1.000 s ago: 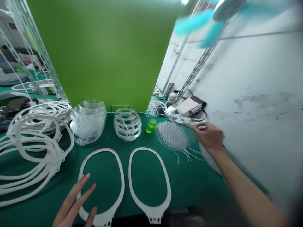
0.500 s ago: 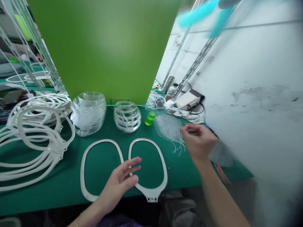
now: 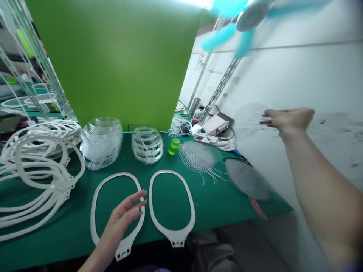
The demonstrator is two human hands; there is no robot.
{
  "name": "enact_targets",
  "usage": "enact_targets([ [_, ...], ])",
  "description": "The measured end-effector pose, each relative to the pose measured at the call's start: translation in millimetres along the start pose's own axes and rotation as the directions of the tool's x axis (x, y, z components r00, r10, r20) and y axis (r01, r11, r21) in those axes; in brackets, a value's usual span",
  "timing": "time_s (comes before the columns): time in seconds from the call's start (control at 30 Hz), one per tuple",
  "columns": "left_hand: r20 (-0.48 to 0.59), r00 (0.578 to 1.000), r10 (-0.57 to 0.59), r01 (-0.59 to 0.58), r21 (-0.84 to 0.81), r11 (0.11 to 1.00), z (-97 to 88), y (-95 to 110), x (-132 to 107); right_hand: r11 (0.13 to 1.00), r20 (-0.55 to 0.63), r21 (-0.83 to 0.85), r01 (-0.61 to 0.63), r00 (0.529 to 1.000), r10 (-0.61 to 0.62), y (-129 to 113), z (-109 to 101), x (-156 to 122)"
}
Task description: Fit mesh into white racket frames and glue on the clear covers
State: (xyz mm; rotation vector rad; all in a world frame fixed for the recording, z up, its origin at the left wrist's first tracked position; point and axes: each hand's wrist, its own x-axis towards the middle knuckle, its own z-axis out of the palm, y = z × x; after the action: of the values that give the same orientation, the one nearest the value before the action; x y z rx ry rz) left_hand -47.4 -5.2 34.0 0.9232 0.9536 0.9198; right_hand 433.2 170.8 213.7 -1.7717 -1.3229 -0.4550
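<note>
My right hand (image 3: 286, 117) is raised at the right, its fingers pinching the edge of a thin, see-through mesh sheet (image 3: 249, 120) that hangs in front of the wall. My left hand (image 3: 126, 213) hovers over a white oval racket-head frame (image 3: 95, 204), fingers apart and holding nothing. A second white frame (image 3: 193, 211) lies just to its right, its holed neck toward the table's front edge. Behind that, a pile of mesh sheets (image 3: 197, 155) with loose strands rests on the table. A small lime-green cylinder (image 3: 174, 146) stands to the left of the pile.
Many white frames (image 3: 42, 177) are heaped at the left. Stacks of clear plastic rings (image 3: 101, 145) and narrower clear rings (image 3: 147, 145) stand before a green panel (image 3: 119, 68). A grey mesh oval (image 3: 246, 177) lies at the right, and a turquoise fan (image 3: 253, 16) spins above.
My right hand has risen from the mesh pile toward the upper right, with a mesh sheet in its fingers. My left hand has shifted left, off the right frame.
</note>
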Motion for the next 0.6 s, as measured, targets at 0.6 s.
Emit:
enact_targets([
  [0.6, -0.142, 0.970, -0.196, 0.125, -0.399, 0.908, -5.7, -22, -18, 0.608, 0.481, 0.787, -0.107, 0.722, -0.497, -198, -18, -360],
])
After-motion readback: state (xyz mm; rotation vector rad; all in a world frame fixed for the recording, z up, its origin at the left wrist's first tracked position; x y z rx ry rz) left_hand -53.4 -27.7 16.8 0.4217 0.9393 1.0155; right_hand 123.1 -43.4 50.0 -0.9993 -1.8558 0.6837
